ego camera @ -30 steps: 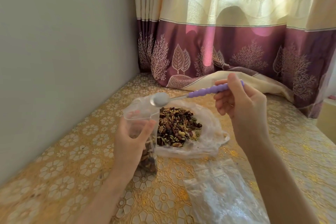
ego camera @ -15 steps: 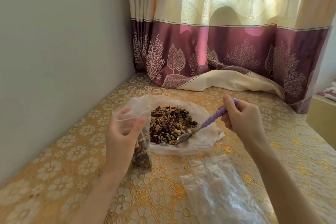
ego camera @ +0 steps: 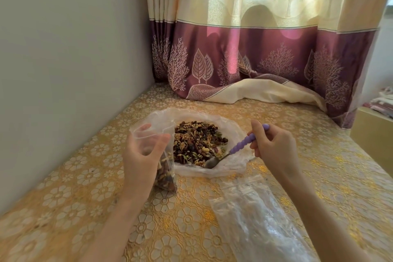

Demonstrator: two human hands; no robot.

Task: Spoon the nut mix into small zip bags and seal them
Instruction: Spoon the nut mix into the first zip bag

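A pile of nut mix (ego camera: 196, 141) lies on an opened clear plastic bag (ego camera: 234, 125) spread on the table. My left hand (ego camera: 141, 155) holds a small zip bag (ego camera: 164, 174) upright by its open mouth; nuts fill its lower part. My right hand (ego camera: 274, 147) grips the purple beaded handle of a spoon (ego camera: 240, 144). The metal bowl of the spoon rests at the near right edge of the nut pile, low against the plastic.
A stack of empty clear zip bags (ego camera: 255, 215) lies near my right forearm. The table carries a gold floral cloth (ego camera: 85, 198). A grey wall (ego camera: 63, 70) runs along the left. A purple and cream curtain (ego camera: 255, 59) hangs behind, its hem on the table.
My right hand swung the spoon from above the small bag's mouth down to the near right edge of the nut pile. My left hand kept the small bag upright.
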